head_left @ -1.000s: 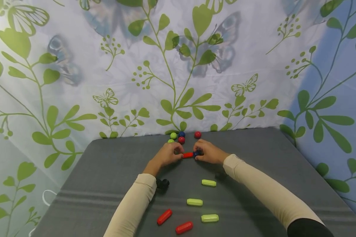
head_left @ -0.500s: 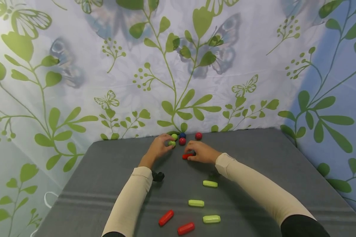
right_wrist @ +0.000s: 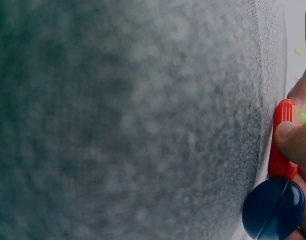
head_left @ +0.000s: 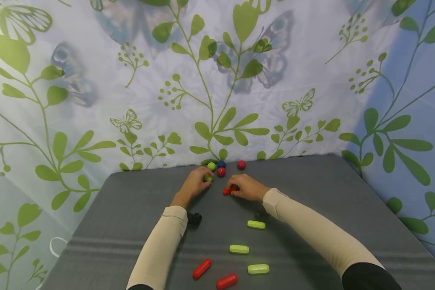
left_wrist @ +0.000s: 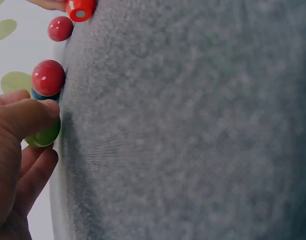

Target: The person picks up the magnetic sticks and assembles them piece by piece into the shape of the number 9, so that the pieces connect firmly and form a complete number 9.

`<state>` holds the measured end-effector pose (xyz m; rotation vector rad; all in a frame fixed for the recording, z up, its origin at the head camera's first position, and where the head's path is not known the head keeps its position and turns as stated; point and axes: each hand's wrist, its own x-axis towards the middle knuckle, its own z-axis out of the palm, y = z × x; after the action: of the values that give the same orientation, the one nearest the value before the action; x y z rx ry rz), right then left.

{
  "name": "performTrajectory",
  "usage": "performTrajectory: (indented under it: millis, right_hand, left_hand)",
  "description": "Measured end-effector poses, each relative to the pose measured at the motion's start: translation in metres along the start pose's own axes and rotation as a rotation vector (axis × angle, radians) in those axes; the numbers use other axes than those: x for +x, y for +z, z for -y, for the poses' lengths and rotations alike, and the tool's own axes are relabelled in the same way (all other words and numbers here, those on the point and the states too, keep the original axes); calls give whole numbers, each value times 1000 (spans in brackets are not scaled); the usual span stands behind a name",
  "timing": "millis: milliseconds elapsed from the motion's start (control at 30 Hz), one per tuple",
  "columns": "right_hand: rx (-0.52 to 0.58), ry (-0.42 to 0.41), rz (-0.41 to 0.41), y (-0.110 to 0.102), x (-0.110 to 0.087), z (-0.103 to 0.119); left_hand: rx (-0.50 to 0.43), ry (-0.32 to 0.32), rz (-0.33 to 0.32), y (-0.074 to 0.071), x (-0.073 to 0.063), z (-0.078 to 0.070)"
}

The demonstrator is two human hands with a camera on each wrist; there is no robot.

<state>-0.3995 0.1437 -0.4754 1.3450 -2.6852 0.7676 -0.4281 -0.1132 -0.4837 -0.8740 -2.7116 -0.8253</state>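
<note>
My left hand (head_left: 195, 184) pinches a green ball (left_wrist: 46, 136) between thumb and fingers at the back of the table. Opposite it, my right hand (head_left: 250, 187) grips a short red stick (right_wrist: 280, 162), thumb pressed on its side. A dark blue ball (right_wrist: 273, 209) sits against one end of that stick, mostly covered by the fingers in the head view. The stick's free end, with a round grey spot in the left wrist view, points toward the left hand. Just behind the hands are a red ball (head_left: 221, 172), a blue ball (head_left: 222, 164) and another green ball (head_left: 212, 166).
One more red ball (head_left: 241, 165) lies at the back edge, beyond the right hand. Nearer on the grey table (head_left: 130, 241) lie light green sticks (head_left: 239, 249) and two red sticks (head_left: 202, 269). A patterned curtain (head_left: 148, 100) hangs along the back.
The left hand has left the red stick and moved left and back, taking hold of the green ball. The right hand has shifted a little left, its fingers now around the stick.
</note>
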Motion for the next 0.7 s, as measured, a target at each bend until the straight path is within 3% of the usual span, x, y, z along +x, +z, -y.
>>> performTrajectory:
  millis: [400,700]
  right_hand:
    - [-10,8,-43,0,3,1]
    - [2,-4,-77,-3,4,1]
  left_hand:
    - [-89,148,-5,-1,-3,-18]
    - [-126,115,99,-1,-4,-30]
